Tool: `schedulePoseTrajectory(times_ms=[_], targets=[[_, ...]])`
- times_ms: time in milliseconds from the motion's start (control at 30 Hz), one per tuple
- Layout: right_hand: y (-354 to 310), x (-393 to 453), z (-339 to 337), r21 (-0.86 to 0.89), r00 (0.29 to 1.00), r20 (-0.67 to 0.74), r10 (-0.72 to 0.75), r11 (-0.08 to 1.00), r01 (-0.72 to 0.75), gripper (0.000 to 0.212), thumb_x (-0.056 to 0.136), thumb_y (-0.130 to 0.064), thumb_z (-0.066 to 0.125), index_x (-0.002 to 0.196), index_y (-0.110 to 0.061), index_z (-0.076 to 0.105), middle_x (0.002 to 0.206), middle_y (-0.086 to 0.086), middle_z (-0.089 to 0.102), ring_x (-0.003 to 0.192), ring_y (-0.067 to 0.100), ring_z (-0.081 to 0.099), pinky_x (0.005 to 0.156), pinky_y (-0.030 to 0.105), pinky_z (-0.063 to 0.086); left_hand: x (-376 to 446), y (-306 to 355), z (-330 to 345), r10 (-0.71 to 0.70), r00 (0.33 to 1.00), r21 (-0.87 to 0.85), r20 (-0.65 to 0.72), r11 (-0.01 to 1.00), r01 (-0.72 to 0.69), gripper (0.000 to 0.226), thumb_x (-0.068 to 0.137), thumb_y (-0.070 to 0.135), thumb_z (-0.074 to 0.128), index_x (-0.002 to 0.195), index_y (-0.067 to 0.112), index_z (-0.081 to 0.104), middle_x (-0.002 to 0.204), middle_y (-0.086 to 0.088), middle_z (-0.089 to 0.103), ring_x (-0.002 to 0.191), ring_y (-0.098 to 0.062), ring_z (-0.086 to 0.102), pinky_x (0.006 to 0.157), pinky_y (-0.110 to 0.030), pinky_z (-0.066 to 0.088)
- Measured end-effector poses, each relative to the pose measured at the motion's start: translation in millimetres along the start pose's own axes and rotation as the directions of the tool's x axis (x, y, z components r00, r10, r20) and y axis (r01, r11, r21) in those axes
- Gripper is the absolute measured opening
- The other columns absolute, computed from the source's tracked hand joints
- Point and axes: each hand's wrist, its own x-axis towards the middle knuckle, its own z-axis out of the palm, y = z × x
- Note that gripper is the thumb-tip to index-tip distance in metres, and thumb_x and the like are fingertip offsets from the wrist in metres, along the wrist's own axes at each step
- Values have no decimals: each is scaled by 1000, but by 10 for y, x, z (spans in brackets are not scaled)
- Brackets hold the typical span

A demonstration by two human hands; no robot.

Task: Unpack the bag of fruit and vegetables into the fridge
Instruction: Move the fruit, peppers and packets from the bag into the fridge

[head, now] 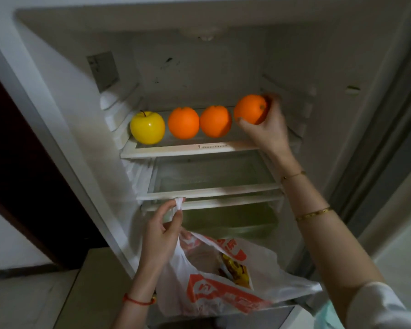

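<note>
1. Now the step in hand is placing fruit: the right hand [266, 129] has its fingers [241, 121] closed around a round orange fruit [250, 109], just above the right end of the white top shelf [188, 150] of the open fridge [64, 96].
2. On that shelf, a glossy yellow apple [147, 127] and two more oranges [183, 123] [215, 121] stand in a row.
3. The left hand [161, 236] pinches the handle of the white plastic bag with red print [214, 281], holding it open below the shelves (something yellow is still inside, I cannot tell what).
4. Next, I think, the orange must be lowered beside its neighbour and released gently, so it does not roll.
</note>
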Motion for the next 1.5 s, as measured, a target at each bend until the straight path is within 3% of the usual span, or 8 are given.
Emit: schedulePoseTrajectory(times_ms=[533, 633, 733, 867, 1000, 1100, 1200, 1500], targets=[[254, 38, 120, -183, 999, -12, -31, 983, 28, 110, 62, -57, 68, 151, -10, 23, 148, 9, 42, 138, 26, 39, 113, 45, 35, -55, 4, -23, -40, 999, -7, -20, 999, 40, 28, 98, 10, 53, 125, 16, 57, 69, 19, 71, 54, -5, 67, 60, -17, 55], [170, -177, 73, -204, 976, -139, -169, 969, 139, 87, 73, -46, 68, 142, -3, 37, 140, 15, 47, 132, 29, 44, 109, 43, 38, -118, 34, -59, -28, 999, -12, -44, 1000, 28, 26, 98, 11, 53, 120, 24, 59, 71, 20, 70, 55, -4, 66, 55, -13, 52], [1, -562, 48, -192, 930, -212, -302, 946, 263, 41, 83, -30, 66, 115, -7, 56, 114, 11, 57, 108, 23, 54, 93, 38, 46, -176, 20, -107, -23, 998, -9, -67, 1000, 22, 28, 97, 17, 55, 119, 31, 63, 80, 1, 71, 61, -27, 69, 57, -36, 59], [-10, -1169, 163, 43, 944, 200, -262, 965, 259, 4, 89, -14, 63, 88, -10, 65, 84, -1, 66, 76, 8, 63, 69, 20, 51, -301, -11, -163, -50, 995, -42, -84, 998, 46, 30, 97, 10, 54, 122, 26, 62, 64, -11, 68, 50, -27, 66, 50, -38, 59], [317, -1712, 422, -43, 563, 826, -5, 996, 72, 12, 92, -15, 62, 89, -21, 71, 93, -6, 72, 81, 2, 69, 79, 29, 58, -458, -58, -232, -73, 993, -43, -97, 997, 69, 32, 97, 7, 53, 127, 19, 59, 52, -13, 62, 42, -27, 62, 43, -35, 55], [536, -2062, 676, -114, 263, 960, 97, 992, 49, 23, 93, -21, 60, 115, -27, 66, 127, -10, 62, 110, 11, 62, 98, 30, 51, -547, -95, -301, -57, 991, -4, -120, 998, 57, 30, 97, 6, 52, 123, 20, 61, 51, -13, 61, 40, -28, 60, 43, -38, 56], [675, -2296, 919, -223, 241, 954, 178, 959, 175, 37, 101, -30, 46, 137, -21, 49, 142, -2, 47, 127, 12, 45, 99, 10, 27, -633, -103, -365, -44, 991, 3, -124, 999, 44, 31, 98, 3, 50, 123, 16, 61, 50, -14, 59, 41, -27, 59, 43, -35, 54], [1370, -2721, 1955, -397, 329, 900, 287, 849, 348, 59, 85, -65, 36, 124, -23, 51, 118, 2, 62, 104, 22, 61, 96, 36, 45, -806, -108, -457, -38, 984, 2, -174, 999, 39, 33, 96, -4, 51, 108, 26, 58, 68, 8, 68, 56, -20, 64, 45, -14, 50]])
